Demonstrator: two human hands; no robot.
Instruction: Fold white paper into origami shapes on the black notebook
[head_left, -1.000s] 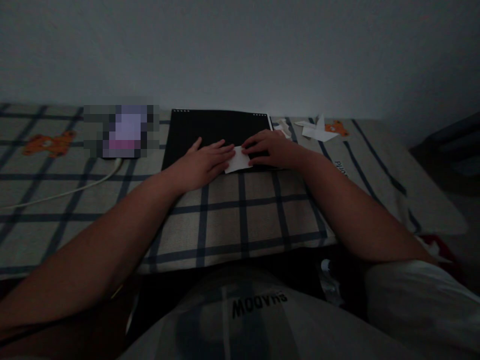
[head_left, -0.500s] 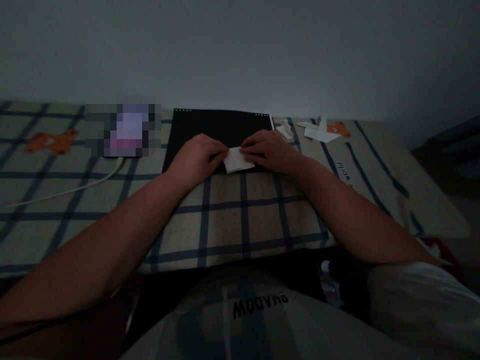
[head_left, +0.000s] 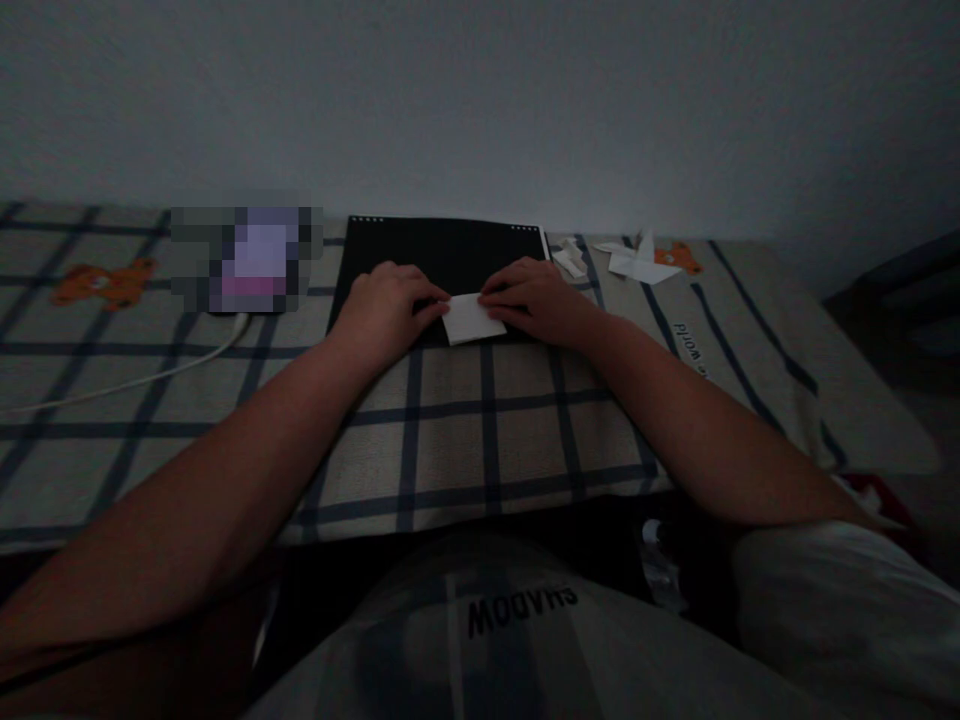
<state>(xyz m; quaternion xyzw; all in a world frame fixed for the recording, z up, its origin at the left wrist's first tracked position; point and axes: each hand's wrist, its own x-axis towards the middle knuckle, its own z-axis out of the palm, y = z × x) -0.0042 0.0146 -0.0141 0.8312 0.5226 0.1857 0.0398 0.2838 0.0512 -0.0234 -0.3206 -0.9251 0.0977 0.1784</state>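
Dim light covers a checked cloth [head_left: 480,420] with dark blue lines, spread over a low padded surface that runs up to one plain pale wall at twelve o'clock. Two bare hands meet near the middle of the view on one small folded white paper [head_left: 471,318], which lies on the near edge of one black mat [head_left: 442,250]. At nine o'clock from the paper, the left hand [head_left: 390,310] is curled loosely, its knuckles raised and its fingertips pressing down on the paper's left end; whether any finger goes under the sheet cannot be told. At three o'clock from the paper, the right hand [head_left: 536,298] lies flatter, fingers stretched toward the left and resting on the paper's upper right edge, pressing rather than gripping. Both forearms run back toward six o'clock, where a pale shirt [head_left: 517,640] with dark lettering fills the bottom of the view. Out from the hands, at two o'clock, lie two lots of white paper: one small scrap [head_left: 570,262] just beside the mat's right corner, and one folded pointed shape [head_left: 636,262] farther right. Two orange bear prints show on the cloth, one [head_left: 679,258] touching that folded shape, the other [head_left: 101,282] far off at nine o'clock. One blurred purplish device [head_left: 247,258] sits left of the mat, and one white cable [head_left: 150,375] trails from it toward eight o'clock.
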